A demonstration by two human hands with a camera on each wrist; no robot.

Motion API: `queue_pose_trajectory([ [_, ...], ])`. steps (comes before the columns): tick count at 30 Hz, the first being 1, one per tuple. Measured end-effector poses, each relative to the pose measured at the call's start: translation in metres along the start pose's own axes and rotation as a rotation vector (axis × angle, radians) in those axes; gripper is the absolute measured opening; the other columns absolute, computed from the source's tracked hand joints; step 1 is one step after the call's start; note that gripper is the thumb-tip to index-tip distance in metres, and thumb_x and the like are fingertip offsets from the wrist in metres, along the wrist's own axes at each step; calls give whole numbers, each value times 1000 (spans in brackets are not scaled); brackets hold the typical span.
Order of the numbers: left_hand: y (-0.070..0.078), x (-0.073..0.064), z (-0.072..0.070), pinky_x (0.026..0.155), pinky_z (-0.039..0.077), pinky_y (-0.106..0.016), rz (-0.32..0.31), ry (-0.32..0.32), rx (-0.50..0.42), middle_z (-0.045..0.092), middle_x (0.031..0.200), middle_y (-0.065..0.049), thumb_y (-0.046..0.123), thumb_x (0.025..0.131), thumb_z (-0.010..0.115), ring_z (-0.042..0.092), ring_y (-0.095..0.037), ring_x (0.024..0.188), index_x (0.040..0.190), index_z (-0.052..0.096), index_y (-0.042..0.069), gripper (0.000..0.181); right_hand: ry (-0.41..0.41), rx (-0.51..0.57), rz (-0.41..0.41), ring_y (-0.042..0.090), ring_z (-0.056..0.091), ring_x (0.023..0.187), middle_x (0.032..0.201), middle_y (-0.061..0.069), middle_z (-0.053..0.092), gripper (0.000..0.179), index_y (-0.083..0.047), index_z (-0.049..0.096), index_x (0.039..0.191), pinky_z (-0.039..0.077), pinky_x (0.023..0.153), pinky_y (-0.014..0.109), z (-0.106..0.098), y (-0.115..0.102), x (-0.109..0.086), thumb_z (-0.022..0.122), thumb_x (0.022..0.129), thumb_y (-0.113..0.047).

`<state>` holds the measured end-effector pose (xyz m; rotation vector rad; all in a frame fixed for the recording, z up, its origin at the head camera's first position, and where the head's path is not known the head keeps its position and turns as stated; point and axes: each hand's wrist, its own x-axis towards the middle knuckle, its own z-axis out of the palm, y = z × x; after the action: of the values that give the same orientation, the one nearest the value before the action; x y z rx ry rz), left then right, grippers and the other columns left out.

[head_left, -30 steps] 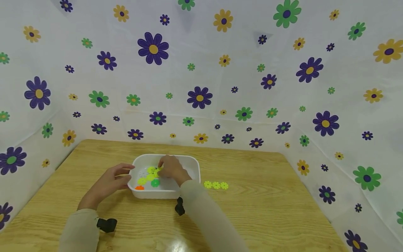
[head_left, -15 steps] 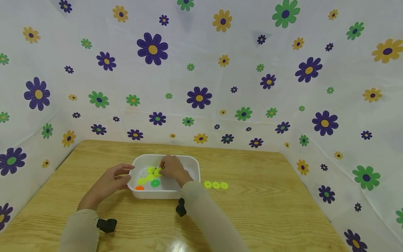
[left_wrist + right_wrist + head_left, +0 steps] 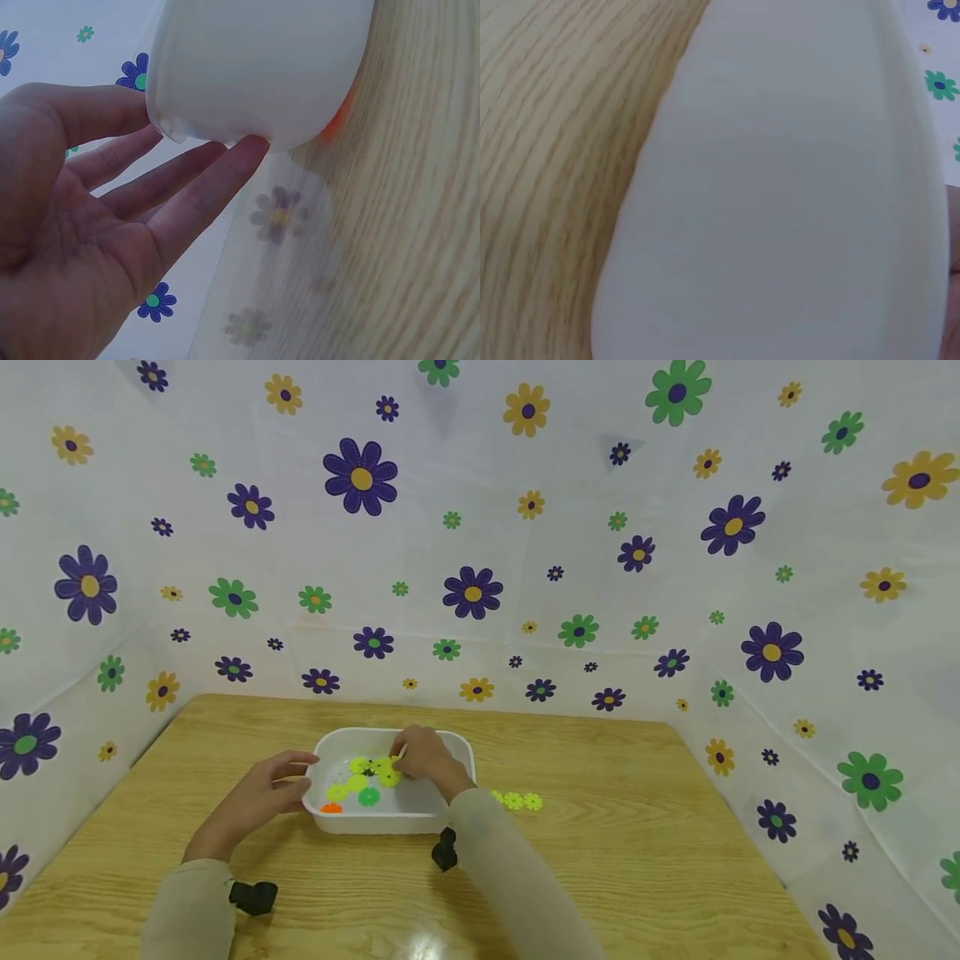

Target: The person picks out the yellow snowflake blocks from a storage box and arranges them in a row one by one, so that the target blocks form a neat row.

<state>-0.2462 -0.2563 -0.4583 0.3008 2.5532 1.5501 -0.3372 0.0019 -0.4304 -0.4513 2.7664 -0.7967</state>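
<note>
A white tray [image 3: 375, 824] stands on the wooden table. My left hand [image 3: 258, 789] rests against the tray's left end. In the left wrist view, the fairly straight fingers [image 3: 199, 187] touch the outside of its wall. Inside the tray my right hand [image 3: 426, 756] pinches a yellow flower-shaped disc [image 3: 388, 776] at its right edge. Other yellow discs [image 3: 337, 792], a green disc [image 3: 368, 797] and an orange disc [image 3: 331, 808] lie to its left. The tray wall [image 3: 772, 180] hides most of the right hand in the right wrist view.
A row of yellow discs [image 3: 513, 801] lies on the table [image 3: 637, 860] right of the tray, its left end partly behind the right sleeve [image 3: 510, 868]. White flower-patterned sheeting [image 3: 450, 543] closes off the back and both sides.
My right hand has shifted slightly right inside the tray, and the pinched yellow disc has come along, away from the others. The left hand has stayed at the tray's left end.
</note>
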Motion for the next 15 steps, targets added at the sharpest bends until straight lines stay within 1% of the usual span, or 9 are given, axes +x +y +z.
queue_pose_trajectory([
  [2,-1,0,0,93,64,-41,-3,-1,4,43,153,-35,22,105,59,59,-49,129,150,44,1,52,-2,30,1,9,62,61,95,7,74,15,-6,77,109,50,53,17,-3,3,-2,74,95,-10],
  [4,-1,1,0,93,64,-40,-8,-1,3,43,153,-34,21,105,59,59,-49,129,150,44,1,51,-8,63,-2,14,68,65,98,7,75,15,-5,78,109,54,55,18,-8,6,-6,72,96,-9],
  [7,-2,1,1,92,64,-38,-9,-3,2,44,153,-34,22,105,59,59,-48,129,150,44,1,51,-33,119,-4,22,74,74,99,11,77,15,-4,77,109,61,62,24,-16,10,-12,70,97,-8],
  [9,-2,1,1,93,64,-38,-8,-1,2,44,153,-34,22,105,59,59,-48,130,150,44,2,51,-52,151,-17,24,75,75,99,13,77,15,-2,77,110,65,67,29,-22,13,-16,69,98,-6],
  [11,-2,0,1,93,64,-39,-1,-3,6,43,153,-35,22,106,58,59,-49,130,150,43,1,52,-74,181,-30,22,73,71,97,17,77,16,-2,77,111,67,72,35,-28,16,-19,67,99,-5],
  [15,-1,0,1,93,64,-40,6,-4,0,42,154,-35,22,106,58,58,-49,130,151,42,0,52,-98,210,-59,15,67,64,98,17,76,19,-1,76,113,67,80,43,-37,22,-24,64,99,-2],
])
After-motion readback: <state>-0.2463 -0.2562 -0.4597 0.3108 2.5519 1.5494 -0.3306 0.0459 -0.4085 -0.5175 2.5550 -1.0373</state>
